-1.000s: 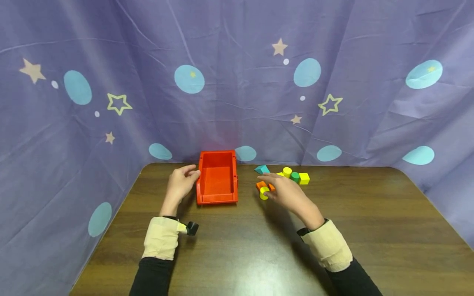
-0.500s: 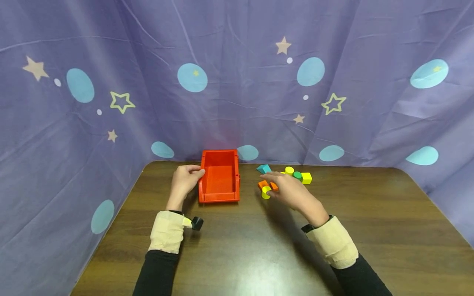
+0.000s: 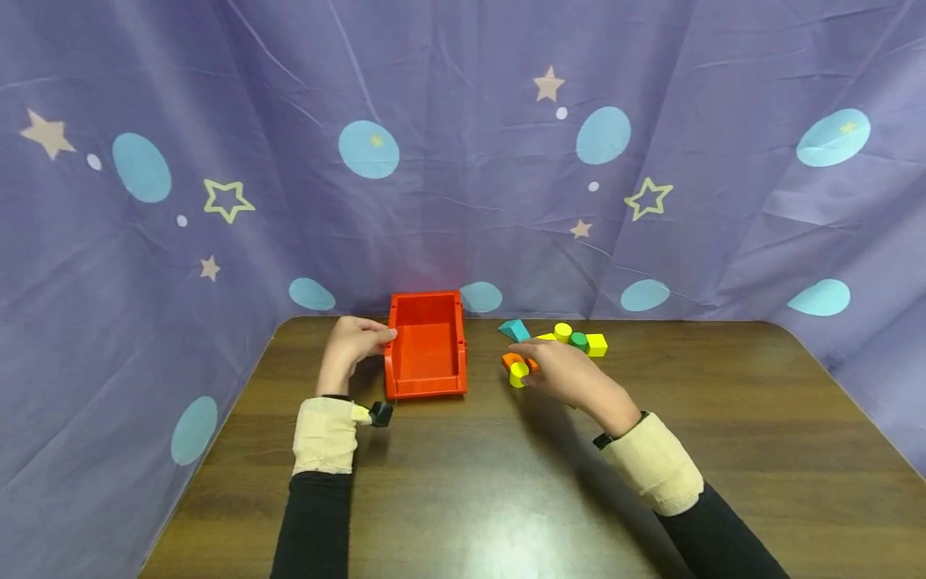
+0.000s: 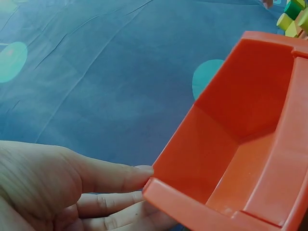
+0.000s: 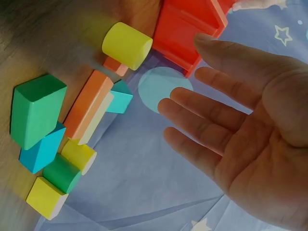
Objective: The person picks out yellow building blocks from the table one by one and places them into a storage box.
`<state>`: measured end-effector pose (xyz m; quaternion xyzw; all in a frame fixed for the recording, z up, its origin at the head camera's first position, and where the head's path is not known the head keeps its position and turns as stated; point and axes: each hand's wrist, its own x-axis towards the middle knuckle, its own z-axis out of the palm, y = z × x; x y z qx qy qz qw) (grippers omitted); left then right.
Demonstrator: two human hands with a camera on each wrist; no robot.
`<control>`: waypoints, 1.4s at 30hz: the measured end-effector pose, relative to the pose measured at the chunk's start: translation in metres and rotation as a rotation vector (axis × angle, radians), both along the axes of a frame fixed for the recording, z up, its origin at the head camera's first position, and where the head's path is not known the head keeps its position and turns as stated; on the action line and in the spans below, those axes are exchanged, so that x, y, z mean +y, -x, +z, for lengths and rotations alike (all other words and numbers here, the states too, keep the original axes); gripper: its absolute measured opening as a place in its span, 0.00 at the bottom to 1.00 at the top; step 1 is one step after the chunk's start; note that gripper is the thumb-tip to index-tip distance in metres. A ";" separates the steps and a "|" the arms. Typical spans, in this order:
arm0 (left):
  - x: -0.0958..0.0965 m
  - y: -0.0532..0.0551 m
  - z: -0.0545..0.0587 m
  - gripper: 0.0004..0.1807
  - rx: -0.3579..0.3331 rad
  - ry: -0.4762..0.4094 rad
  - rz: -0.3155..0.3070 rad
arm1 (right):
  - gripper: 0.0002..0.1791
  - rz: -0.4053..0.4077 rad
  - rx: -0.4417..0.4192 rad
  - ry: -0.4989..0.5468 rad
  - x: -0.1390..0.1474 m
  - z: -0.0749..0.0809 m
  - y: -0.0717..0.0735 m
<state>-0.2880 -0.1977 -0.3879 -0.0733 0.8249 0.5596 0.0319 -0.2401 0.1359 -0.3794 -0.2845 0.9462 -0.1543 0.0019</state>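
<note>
My left hand (image 3: 354, 344) pinches the left side wall of a red plastic bin (image 3: 425, 388). In the left wrist view the thumb (image 4: 118, 177) meets the rim and the other fingers lie outside the wall. My right hand (image 3: 571, 376) hovers over a group of toy blocks, its fingers extended and holding nothing. Nearest to it stand a yellow cylinder (image 3: 518, 375) and an orange block (image 3: 510, 361). The right wrist view also shows a green block (image 5: 37, 113) and a blue block (image 5: 42, 150), both hidden under the hand in the head view.
Behind the right hand lie a teal triangular block (image 3: 515, 330), another yellow cylinder (image 3: 563, 331), a green cylinder (image 3: 579, 341) and a yellow cube (image 3: 596, 345). A purple patterned curtain (image 3: 463, 161) hangs along the back of the wooden table (image 3: 448, 482).
My left hand has closed from beside the bin onto its left wall, thumb now over the rim. The right hand has stayed above the blocks with little movement.
</note>
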 end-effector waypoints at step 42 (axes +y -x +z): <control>-0.004 0.005 -0.005 0.18 -0.020 0.032 0.002 | 0.17 0.032 -0.027 -0.034 -0.014 -0.022 0.023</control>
